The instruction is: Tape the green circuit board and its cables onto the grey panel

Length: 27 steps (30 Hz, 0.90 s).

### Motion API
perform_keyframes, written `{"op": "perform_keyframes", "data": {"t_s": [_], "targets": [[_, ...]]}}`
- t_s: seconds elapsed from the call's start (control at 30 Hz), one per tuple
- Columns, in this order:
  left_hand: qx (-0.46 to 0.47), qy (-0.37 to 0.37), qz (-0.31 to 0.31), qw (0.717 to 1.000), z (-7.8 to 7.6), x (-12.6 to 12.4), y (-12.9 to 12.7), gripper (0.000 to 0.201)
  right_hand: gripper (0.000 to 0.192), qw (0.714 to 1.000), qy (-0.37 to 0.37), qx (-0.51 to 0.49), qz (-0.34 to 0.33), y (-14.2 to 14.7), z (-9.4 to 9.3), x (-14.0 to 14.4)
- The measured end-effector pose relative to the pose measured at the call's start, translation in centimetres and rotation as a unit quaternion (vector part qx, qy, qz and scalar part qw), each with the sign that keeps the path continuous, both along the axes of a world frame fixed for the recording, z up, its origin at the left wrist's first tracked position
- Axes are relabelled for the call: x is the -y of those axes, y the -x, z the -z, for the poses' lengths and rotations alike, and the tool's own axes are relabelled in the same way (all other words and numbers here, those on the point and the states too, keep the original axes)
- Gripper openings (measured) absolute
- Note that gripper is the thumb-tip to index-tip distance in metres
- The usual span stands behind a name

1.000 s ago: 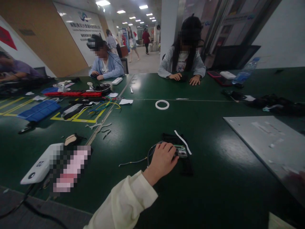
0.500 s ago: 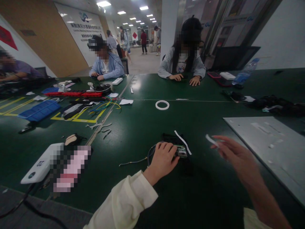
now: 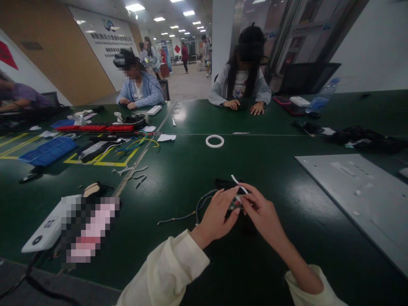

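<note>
A small green circuit board (image 3: 235, 205) lies on a black part (image 3: 227, 184) on the dark green table (image 3: 178, 170). My left hand (image 3: 217, 216) rests on the board's left side and pins it down. My right hand (image 3: 262, 211) meets it from the right, fingertips pinched on a small white strip over the board. Another white strip (image 3: 237, 182) pokes up just behind the fingers. A thin grey cable (image 3: 191, 211) runs left from the board.
A white tape ring (image 3: 214, 141) lies farther back. A grey sheet (image 3: 353, 187) covers the right side. White device (image 3: 47, 225), tweezers (image 3: 132, 172), coloured wires and a blue tray (image 3: 47, 151) are at left. Two people sit across the table.
My right hand came in from the right with a small white strip and now meets my left hand over the board. The left hand stayed on the board.
</note>
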<state>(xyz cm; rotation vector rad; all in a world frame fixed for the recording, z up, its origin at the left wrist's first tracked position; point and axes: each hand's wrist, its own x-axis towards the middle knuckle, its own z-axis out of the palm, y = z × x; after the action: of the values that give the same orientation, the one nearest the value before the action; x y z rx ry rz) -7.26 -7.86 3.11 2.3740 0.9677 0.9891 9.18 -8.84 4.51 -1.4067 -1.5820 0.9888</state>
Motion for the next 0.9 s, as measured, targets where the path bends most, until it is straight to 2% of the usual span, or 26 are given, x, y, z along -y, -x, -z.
{"op": "perform_keyframes", "data": {"t_s": [0.1, 0.27, 0.33, 0.43, 0.5, 0.57, 0.63, 0.7, 0.73, 0.8, 0.9], "targets": [[-0.024, -0.009, -0.01, 1.0, 0.0, -0.2, 0.0, 0.045, 0.045, 1.0, 0.013, -0.013, 0.001, 0.1, 0.3, 0.0], [-0.058, -0.023, -0.023, 0.998, 0.0, 0.1, -0.1, 0.05, 0.054, 0.997, 0.063, -0.054, -0.004, -0.2, 0.7, -0.2], [-0.06, -0.033, -0.026, 0.997, 0.0, 0.2, -0.1, 0.052, 0.05, 0.996, 0.075, -0.057, -0.002, -0.3, 0.8, -0.3], [-0.051, -0.045, -0.045, 0.997, 0.1, 0.1, 0.0, 0.054, 0.033, 0.996, 0.084, -0.022, -0.023, -0.6, 0.8, -0.3], [-0.051, -0.036, -0.062, 0.996, 0.2, 0.0, -0.1, 0.055, 0.036, 0.997, 0.077, -0.008, -0.025, -0.8, 0.6, -0.2], [-0.046, -0.017, -0.089, 0.995, 0.4, -0.1, -0.1, 0.055, 0.037, 0.998, 0.058, -0.032, 0.008, -1.1, 0.1, -0.1], [-0.04, 0.006, -0.128, 0.991, 0.6, -0.3, -0.3, 0.056, 0.035, 0.993, 0.035, -0.1, 0.06, -1.1, -0.4, 0.0], [-0.053, 0.018, -0.152, 0.987, 0.9, -0.4, -0.4, 0.056, 0.035, 0.981, 0.028, -0.174, 0.082, -0.8, -0.8, 0.2], [-0.07, 0.019, -0.153, 0.986, 1.0, -0.5, -0.5, 0.056, 0.036, 0.978, 0.036, -0.194, 0.071, -0.4, -0.9, 0.4], [-0.11, 0.01, -0.132, 0.985, 1.2, -0.5, -0.5, 0.054, 0.039, 0.983, 0.065, -0.171, 0.006, 0.6, -0.7, 0.7], [-0.147, -0.007, -0.084, 0.985, 1.3, -0.3, -0.5, 0.052, 0.04, 0.996, 0.06, -0.033, -0.065, 2.2, 0.2, 1.2]]}}
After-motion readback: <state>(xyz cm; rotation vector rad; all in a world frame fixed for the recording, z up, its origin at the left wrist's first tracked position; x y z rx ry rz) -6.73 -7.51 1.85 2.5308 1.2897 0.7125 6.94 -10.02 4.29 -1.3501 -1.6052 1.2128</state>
